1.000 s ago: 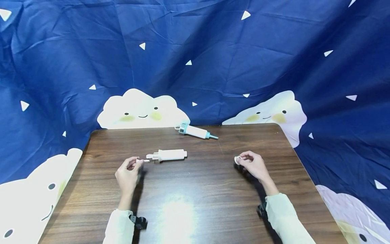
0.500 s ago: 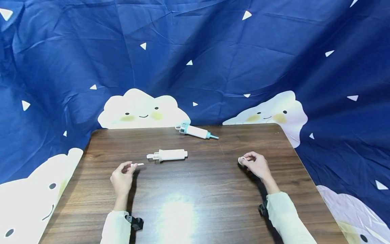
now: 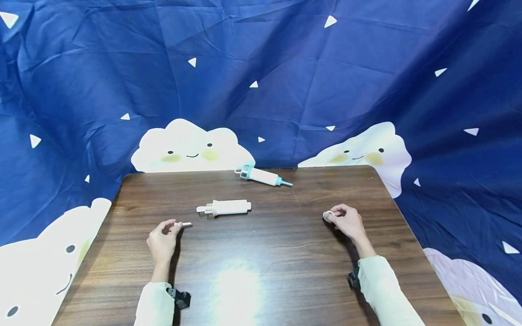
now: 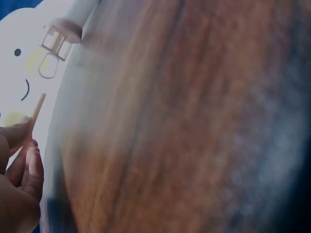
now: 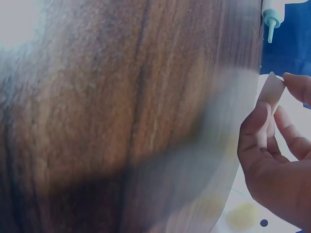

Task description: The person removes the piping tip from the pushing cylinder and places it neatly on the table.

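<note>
My left hand [image 3: 161, 242] pinches a small, thin white stick-like piece [image 3: 186, 224] between thumb and fingertips; it points right, toward the table's middle. In the left wrist view the thin piece [image 4: 38, 108] looks flat and narrow. Over the table's right side, my right hand [image 3: 348, 222] pinches a small round white cap-like piece [image 3: 326, 216]. Seen in the right wrist view, that white piece [image 5: 271, 91] has a short curved wall, partly hidden by the fingers. Between the hands, farther back, lies a white toy syringe [image 3: 231, 207] with its looped handle toward my left hand.
A second toy syringe [image 3: 263, 176], white with light-blue ends and a blue tip, lies near the back edge of the brown wooden table [image 3: 285, 253]. A blue curtain [image 3: 261, 81] with clouds and triangles hangs behind the table.
My left hand has drawn left and nearer to me, taking the thin piece away from the white syringe's handle. My right hand has shifted a little right with the round piece.
</note>
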{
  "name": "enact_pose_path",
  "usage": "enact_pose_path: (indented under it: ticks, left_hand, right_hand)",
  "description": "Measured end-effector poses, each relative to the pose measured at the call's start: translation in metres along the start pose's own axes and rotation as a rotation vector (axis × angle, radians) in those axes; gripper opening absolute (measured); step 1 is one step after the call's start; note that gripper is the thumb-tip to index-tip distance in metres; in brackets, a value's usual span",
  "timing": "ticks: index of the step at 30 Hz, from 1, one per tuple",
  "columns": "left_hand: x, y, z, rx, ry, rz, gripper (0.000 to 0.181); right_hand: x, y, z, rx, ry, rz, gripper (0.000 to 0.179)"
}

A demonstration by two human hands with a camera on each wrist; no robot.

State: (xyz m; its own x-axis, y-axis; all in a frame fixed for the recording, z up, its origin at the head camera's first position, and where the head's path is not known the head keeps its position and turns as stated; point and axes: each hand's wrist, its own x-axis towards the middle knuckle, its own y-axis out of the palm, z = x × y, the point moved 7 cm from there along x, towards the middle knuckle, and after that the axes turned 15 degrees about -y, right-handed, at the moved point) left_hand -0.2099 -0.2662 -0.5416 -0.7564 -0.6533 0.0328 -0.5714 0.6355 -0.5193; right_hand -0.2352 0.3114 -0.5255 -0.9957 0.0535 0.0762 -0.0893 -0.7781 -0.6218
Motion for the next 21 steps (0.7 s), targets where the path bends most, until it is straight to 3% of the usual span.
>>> enact_pose_path:
  ticks: [10,21]
  left_hand:
    - [0.0014,0.0022,0.0072,0.066,-0.025,0.026,0.021]
    - [0.0048,0.004,0.009,0.073,-0.032,0.042,0.021]
  right_hand:
    - [-0.0009,-0.0016,-0.0059,-0.067,0.025,0.0,0.036]
    - [0.0001,0.0031,-0.0105,-0.133,0.012,0.022,0.035]
